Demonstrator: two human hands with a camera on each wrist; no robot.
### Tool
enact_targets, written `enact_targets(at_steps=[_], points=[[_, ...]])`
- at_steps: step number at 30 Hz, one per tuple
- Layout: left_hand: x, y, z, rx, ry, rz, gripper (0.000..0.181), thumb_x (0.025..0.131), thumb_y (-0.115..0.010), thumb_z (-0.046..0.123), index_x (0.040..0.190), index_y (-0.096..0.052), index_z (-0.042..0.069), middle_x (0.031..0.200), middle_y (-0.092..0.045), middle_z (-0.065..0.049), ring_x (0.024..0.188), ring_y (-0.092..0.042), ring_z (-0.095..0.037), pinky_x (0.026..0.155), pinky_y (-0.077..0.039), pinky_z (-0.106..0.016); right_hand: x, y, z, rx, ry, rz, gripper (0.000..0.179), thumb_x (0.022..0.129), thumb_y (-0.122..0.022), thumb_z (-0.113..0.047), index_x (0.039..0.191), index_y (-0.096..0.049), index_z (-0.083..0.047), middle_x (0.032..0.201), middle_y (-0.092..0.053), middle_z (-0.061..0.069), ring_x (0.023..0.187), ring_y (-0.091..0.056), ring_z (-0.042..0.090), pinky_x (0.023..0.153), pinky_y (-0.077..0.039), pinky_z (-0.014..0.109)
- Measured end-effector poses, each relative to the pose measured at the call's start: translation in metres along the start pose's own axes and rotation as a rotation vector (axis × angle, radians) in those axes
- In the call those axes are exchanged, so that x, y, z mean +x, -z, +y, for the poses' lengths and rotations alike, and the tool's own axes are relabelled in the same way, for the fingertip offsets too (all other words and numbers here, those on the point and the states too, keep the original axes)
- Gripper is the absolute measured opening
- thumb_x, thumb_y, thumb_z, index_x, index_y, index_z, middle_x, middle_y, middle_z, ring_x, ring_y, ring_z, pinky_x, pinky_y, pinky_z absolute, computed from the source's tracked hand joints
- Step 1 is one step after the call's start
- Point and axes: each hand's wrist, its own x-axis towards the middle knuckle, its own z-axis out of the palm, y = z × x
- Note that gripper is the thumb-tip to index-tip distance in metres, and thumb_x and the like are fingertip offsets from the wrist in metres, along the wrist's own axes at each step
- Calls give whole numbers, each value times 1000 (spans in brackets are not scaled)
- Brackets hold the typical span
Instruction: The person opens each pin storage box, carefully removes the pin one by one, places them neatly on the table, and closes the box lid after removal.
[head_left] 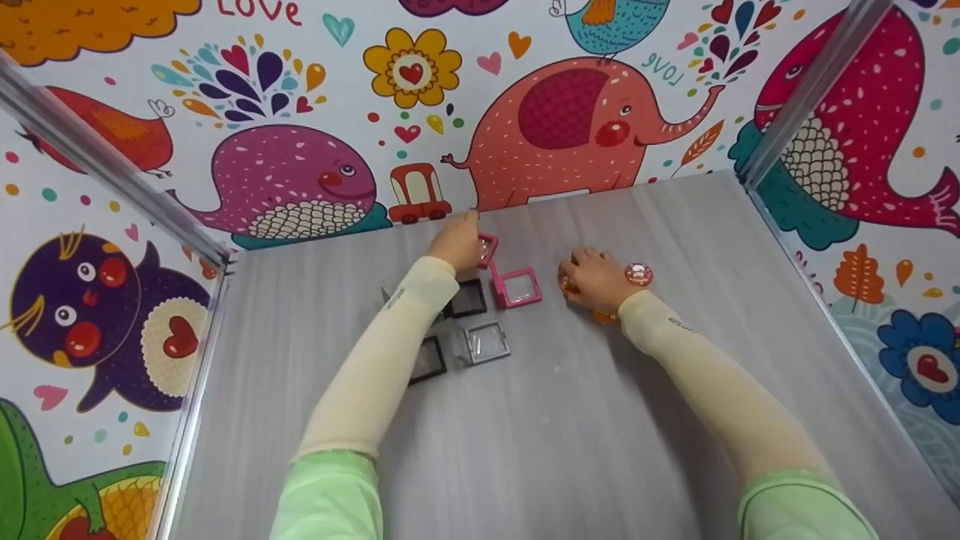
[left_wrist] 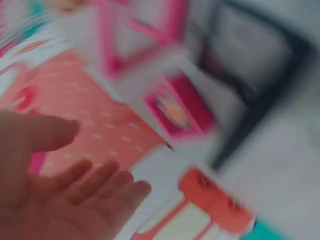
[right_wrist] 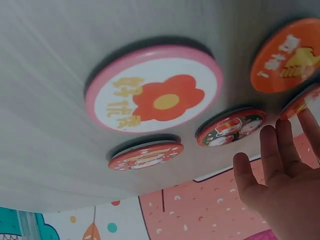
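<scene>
My left hand [head_left: 456, 244] is beside a small pink case [head_left: 487, 250]. In the blurred left wrist view its fingers [left_wrist: 117, 195] are spread and apart from that pink case [left_wrist: 182, 111], which has a coloured picture inside. An open pink frame [head_left: 517, 287] stands nearby. My right hand [head_left: 596, 277] rests low over several round badges, its fingertips at an orange badge [right_wrist: 306, 99] by the right edge of the right wrist view. A pink-rimmed badge with a red flower [right_wrist: 155, 90] and another orange badge [right_wrist: 287, 57] lie around it.
Black frames [head_left: 469, 298] and a grey clear-windowed frame [head_left: 487, 343] lie below my left forearm. The grey tabletop [head_left: 525, 450] is bordered by cartoon-printed walls [head_left: 420, 90] with metal corner posts [head_left: 817, 82].
</scene>
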Motion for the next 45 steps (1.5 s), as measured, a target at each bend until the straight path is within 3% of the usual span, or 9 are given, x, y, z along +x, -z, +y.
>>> enact_targets(at_steps=[4, 7, 15, 19, 29, 32, 37, 41, 45], points=[[25, -9, -2, 335, -60, -119, 50, 105, -70, 8, 151, -53, -1, 149, -57, -22, 138, -55, -37, 109, -52, -57, -1, 6, -3, 10, -26, -32, 41, 98, -84, -29, 130, -69, -10, 120, -60, 13, 116, -54, 35, 111, -43, 58], [38, -19, -3, 444, -79, -172, 54, 99, -78, 7, 149, -57, 3, 148, -58, -20, 138, -53, -37, 105, -54, -62, 0, 10, -7, 45, -45, -44, 41, 96, -87, -26, 130, -69, -11, 119, -58, 12, 114, -55, 33, 111, -47, 54], [67, -37, -6, 436, -122, -204, 29, 106, -70, 6, 135, -69, 4, 132, -69, -19, 125, -64, -37, 105, -55, -56, 4, 8, -1, 82, -44, -34, 42, 94, -88, -23, 130, -70, -10, 115, -56, 9, 105, -57, 28, 100, -56, 46], [63, -34, -9, 447, -155, -195, 30, 106, -70, 5, 136, -69, 4, 129, -70, -19, 123, -66, -36, 103, -56, -55, 0, 10, -5, 94, -39, -31, 40, 94, -88, -23, 128, -71, -9, 113, -57, 9, 104, -58, 28, 99, -57, 45], [50, 9, -6, 305, -144, -109, 27, 95, -84, 7, 120, -74, 5, 116, -71, -15, 110, -68, -33, 99, -58, -49, 2, 27, -8, 272, -102, -27, 55, 98, -81, -22, 148, -61, -7, 133, -64, 15, 120, -62, 34, 111, -51, 54], [41, 28, -4, 258, -158, -93, 47, 92, -89, 21, 132, -71, 5, 126, -67, -14, 116, -65, -32, 105, -56, -48, 8, 37, -19, 506, -149, 34, 53, 103, -75, -23, 151, -58, -7, 141, -63, 16, 130, -58, 35, 115, -47, 53], [19, 54, 12, 85, -260, -24, 69, 89, -86, 39, 144, -63, 5, 135, -59, -11, 120, -56, -30, 106, -55, -43, 24, 64, -55, 1281, -186, 111, 48, 115, -56, -29, 157, -47, -8, 154, -53, 22, 142, -52, 42, 116, -44, 60], [2, 68, 33, -25, -343, 56, 67, 88, -79, 42, 143, -63, 7, 131, -59, -8, 117, -54, -25, 101, -55, -39, 31, 81, -82, 1879, -156, 76, 51, 118, -45, -34, 163, -40, -12, 158, -50, 25, 140, -54, 49, 113, -45, 65], [-13, 80, 44, -75, -389, 109, 70, 85, -74, 44, 143, -61, 9, 130, -59, -5, 117, -52, -23, 98, -55, -37, 30, 89, -106, 2277, -53, 96, 53, 118, -35, -29, 168, -35, -11, 159, -49, 22, 130, -63, 44, 105, -54, 61]])
